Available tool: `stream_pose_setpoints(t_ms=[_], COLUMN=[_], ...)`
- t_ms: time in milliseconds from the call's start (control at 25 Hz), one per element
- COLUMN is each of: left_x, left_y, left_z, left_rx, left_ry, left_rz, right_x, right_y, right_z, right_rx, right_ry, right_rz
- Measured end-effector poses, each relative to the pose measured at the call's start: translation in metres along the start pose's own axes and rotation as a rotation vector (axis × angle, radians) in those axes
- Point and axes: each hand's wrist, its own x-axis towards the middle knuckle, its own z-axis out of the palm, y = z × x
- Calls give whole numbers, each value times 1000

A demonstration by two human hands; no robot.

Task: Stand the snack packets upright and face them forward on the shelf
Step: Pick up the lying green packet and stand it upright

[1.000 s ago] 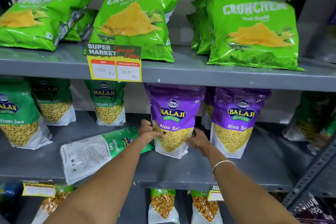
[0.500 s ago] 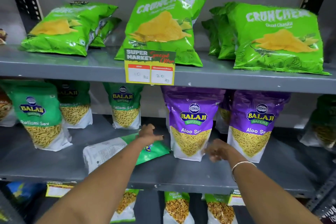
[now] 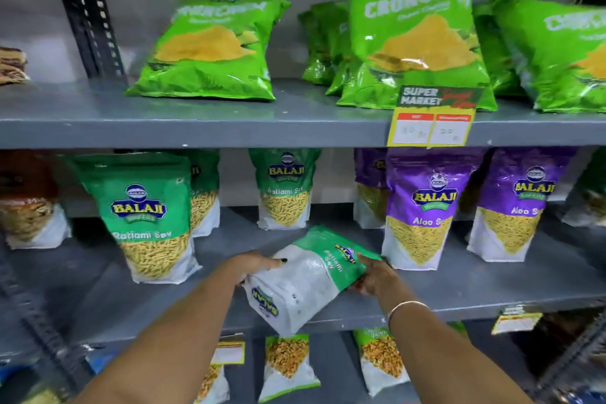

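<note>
**Both hands on the fallen Ratlami Sev packet**

The left hand (image 3: pixel 259 264) and right hand (image 3: pixel 373 277) were closed on opposite sides of the Ratlami Sev packet (image 3: pixel 306 275), which was tilted back-side up over the front edge of the middle shelf (image 3: pixel 459 289). Left of that packet stood an upright green packet (image 3: pixel 149 216); right of it, a purple Aloo Sev packet (image 3: pixel 423 210). Above it sat the Crunchem bags (image 3: pixel 416 39).

A: those bright green chip bags (image 3: pixel 210 49) are super glossy crinkly plastic, yeah?

B: yep, and the grey painted metal shelf (image 3: pixel 196 131) looks smooth, matt. Yellow paper price tag (image 3: pixel 431 118) too.
</note>
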Motion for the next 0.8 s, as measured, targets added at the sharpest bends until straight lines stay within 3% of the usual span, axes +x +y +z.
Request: stream_pose_setpoints(t_ms=[200,360,480,600,680,800], left_x=[-11,-13,-10,3,14,27], left_y=[-3,8,15,14,10,4], left_z=[-12,-26,-28,-20,-14,-5], left_rx=[-15,-22,-36,-54,-84,-117], left_ry=[-69,-77,58,309,457,542], left_rz=[-50,42,159,261,250,222], right_x=[-19,-40,-43,-36,-27,-13], right_y=[-21,-69,-99,-103,-99,-90], right_z=[20,50,81,103,113,121], right_rx=[38,-78,-139,-206,-238,-264], right_ry=[51,-3,-19,-62,-94,-113], right_rz=[-153,-302,-438,-589,-690,-763])
